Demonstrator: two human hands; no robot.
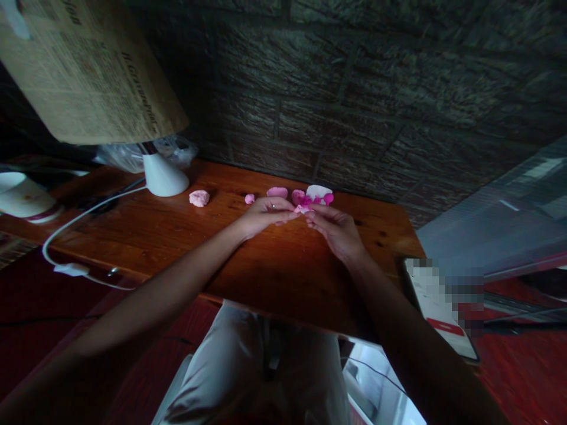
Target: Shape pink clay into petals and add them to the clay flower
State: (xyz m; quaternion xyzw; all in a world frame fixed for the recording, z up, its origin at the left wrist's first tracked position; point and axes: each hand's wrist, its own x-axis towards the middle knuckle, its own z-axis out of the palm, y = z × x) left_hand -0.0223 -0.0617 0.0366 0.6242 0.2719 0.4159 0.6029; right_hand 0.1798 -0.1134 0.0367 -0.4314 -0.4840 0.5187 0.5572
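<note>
My left hand (268, 213) and my right hand (334, 227) meet above the wooden table, fingertips pinching a small pale pink piece of clay-like material (303, 209) between them. Just behind it are bright magenta bits (328, 199) and a white flat piece (316, 190). A pink flat piece (277, 192) and a rounded pink piece (298, 195) lie beyond my left fingers. Further left rest a small pink ball (250, 199) and a larger crumpled pale pink lump (199, 198). My fingers partly hide the held piece.
A lamp with a white base (166, 175) and newsprint shade (101, 71) stands left, its cord (80, 213) hanging over the table edge. A paper cup (26, 198) is far left. At the right edge lies a phone (438, 307). A dark brick wall (354, 88) backs the table (274, 271).
</note>
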